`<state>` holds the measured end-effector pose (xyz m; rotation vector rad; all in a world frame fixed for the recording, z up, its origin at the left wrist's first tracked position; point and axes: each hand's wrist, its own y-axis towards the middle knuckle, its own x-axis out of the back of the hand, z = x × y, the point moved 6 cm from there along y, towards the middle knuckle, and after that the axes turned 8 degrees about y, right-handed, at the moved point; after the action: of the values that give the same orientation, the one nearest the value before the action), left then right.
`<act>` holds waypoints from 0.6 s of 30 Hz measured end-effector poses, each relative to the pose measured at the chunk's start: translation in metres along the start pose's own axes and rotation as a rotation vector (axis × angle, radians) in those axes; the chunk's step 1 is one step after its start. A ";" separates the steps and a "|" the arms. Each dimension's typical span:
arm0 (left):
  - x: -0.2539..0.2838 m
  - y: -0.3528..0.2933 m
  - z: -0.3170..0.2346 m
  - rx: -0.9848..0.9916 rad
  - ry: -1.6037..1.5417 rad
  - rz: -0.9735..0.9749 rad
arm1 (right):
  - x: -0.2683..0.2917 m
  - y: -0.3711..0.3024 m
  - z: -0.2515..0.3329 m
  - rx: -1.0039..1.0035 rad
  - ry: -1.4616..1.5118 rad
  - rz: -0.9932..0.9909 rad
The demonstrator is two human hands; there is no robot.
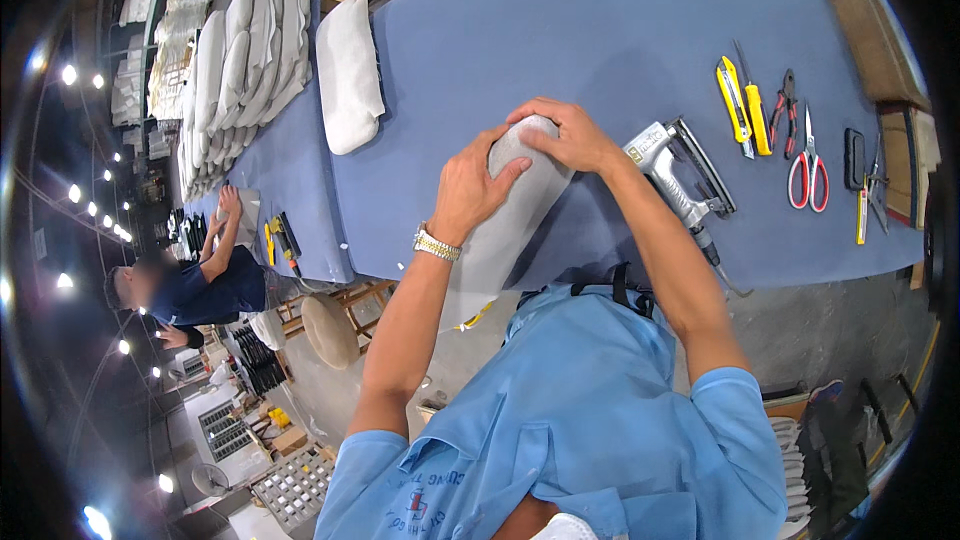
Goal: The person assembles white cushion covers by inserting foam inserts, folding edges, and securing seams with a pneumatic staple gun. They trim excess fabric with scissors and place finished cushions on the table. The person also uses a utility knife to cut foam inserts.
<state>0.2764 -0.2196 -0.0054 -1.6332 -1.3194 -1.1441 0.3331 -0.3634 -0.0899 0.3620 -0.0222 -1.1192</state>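
Note:
A long, light grey fabric-covered pad (510, 215) slants across the near edge of the blue table, its rounded end farthest from me. My left hand (472, 185) is wrapped round the left side of that end, thumb on top. From the right, my right hand (565, 137) grips the same end, its thumb pressing on the fabric and its fingers curled over the far rim. What the fingertips do underneath is hidden. Just right of the pad lies a silver pneumatic staple gun (675, 172), touched by neither hand. Another light grey padded piece (350, 75) lies at the table's left edge.
Right on the blue table (560, 20) lie a yellow utility knife (735, 105), a yellow-handled screwdriver (757, 115), pliers (785, 115) and red-handled scissors (808, 175). Cardboard boxes (880, 35) edge the far right. Stacked pads (245, 60) and a co-worker (205, 285) are at left.

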 end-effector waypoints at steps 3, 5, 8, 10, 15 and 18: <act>-0.003 0.006 -0.003 -0.004 0.002 0.024 | 0.005 -0.005 -0.008 -0.056 -0.005 0.079; -0.008 0.008 -0.005 -0.001 0.011 0.052 | 0.005 -0.008 -0.009 -0.112 -0.089 0.050; -0.011 0.003 -0.008 0.019 0.028 0.094 | 0.003 -0.013 -0.010 -0.129 -0.111 0.008; -0.011 0.002 -0.015 0.039 0.028 0.138 | 0.003 -0.015 -0.009 -0.119 -0.092 -0.043; -0.020 -0.007 -0.031 0.050 0.052 0.229 | 0.005 -0.030 -0.014 -0.318 0.005 -0.156; -0.030 -0.014 -0.042 0.084 0.056 0.354 | 0.012 -0.033 -0.013 -0.376 -0.052 -0.149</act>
<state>0.2525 -0.2657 -0.0195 -1.6779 -0.9793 -0.9009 0.3126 -0.3832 -0.1134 -0.0023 0.1706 -1.2512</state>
